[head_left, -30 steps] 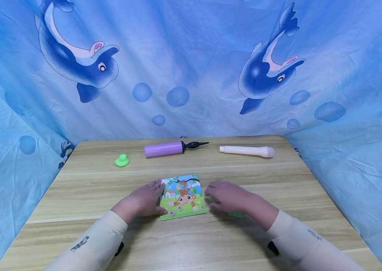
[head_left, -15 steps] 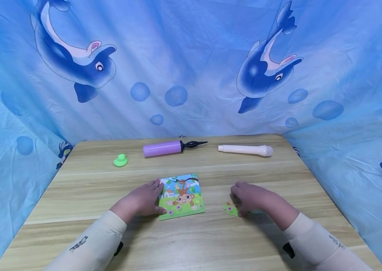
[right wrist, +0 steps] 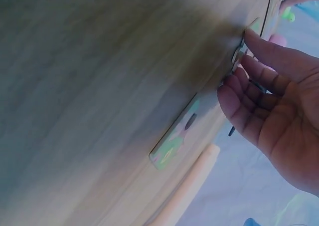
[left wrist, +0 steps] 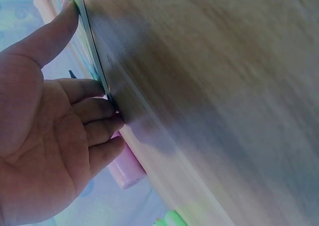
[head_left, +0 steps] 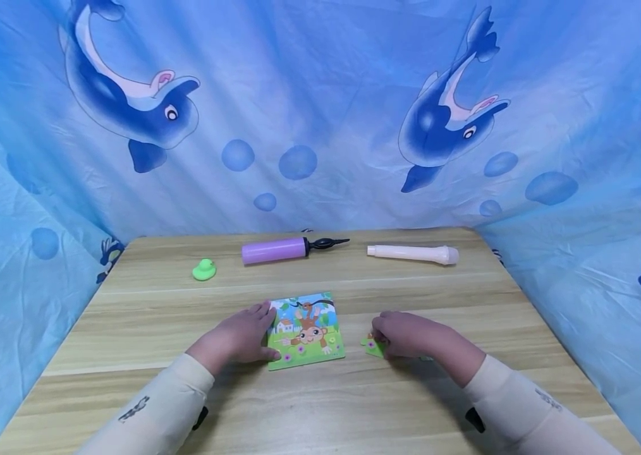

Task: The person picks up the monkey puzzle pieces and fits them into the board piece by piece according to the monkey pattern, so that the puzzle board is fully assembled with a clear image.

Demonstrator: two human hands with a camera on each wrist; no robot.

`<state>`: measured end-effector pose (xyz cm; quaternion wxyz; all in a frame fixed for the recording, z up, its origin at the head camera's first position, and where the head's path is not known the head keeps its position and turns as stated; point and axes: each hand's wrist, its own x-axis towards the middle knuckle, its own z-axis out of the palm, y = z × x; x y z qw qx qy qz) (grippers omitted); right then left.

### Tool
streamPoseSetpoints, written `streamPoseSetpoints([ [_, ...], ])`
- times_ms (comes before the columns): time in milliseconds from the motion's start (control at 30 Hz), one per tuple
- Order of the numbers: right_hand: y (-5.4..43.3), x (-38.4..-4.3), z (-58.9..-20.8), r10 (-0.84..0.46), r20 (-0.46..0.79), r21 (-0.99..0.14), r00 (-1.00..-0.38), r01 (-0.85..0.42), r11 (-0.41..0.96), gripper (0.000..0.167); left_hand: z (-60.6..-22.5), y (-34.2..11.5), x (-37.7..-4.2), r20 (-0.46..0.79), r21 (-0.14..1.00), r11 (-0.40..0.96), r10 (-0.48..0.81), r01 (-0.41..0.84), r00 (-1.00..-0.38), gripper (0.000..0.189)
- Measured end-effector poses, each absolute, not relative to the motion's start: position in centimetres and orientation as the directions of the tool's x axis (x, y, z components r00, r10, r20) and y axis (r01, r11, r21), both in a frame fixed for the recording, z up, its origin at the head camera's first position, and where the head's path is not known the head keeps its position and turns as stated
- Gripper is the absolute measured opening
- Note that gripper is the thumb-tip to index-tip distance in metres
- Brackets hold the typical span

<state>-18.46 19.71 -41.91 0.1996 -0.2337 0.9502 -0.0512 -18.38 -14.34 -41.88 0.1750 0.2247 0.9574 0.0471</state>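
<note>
A square picture puzzle (head_left: 306, 335) with a monkey on it lies flat near the table's middle. Along its left edge rests my left hand (head_left: 243, 335), thumb and fingers spread; the left wrist view shows the fingertips (left wrist: 107, 106) against the board's edge. To the right of the board, my right hand (head_left: 408, 335) pinches a small green puzzle piece (head_left: 374, 346), low over the table and partly covered by the fingers. Another puzzle piece (right wrist: 174, 138) lies flat on the wood in the right wrist view, mostly hidden under the hand in the head view.
Behind the board lies a purple hand pump (head_left: 275, 251) with a black nozzle. A white microphone-shaped stick (head_left: 411, 254) lies at the back right, and a green toy duck (head_left: 204, 270) stands at the back left. A blue dolphin curtain (head_left: 320, 114) surrounds the wooden table (head_left: 309, 411).
My right hand went right, away from the board, to the loose pieces, then came slightly back left with a puzzle piece. The left hand and board stay in place.
</note>
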Motion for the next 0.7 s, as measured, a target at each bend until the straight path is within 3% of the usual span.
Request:
streamPoseSetpoints([
  [367,19.0,-19.7,-42.5,-0.560,-0.268,-0.347,-0.784,-0.463,0.815,0.023,-42.1,-14.3,-18.4,-0.308,0.168,0.893,0.450,0.418,-0.838,0.095],
  [700,16.8,-20.5,-41.3,-0.727,-0.100,-0.325,-0.679,-0.669,0.669,0.015,-42.2,-14.5,-18.5,-0.312,0.163,0.891,0.454,0.423,-0.835,0.096],
])
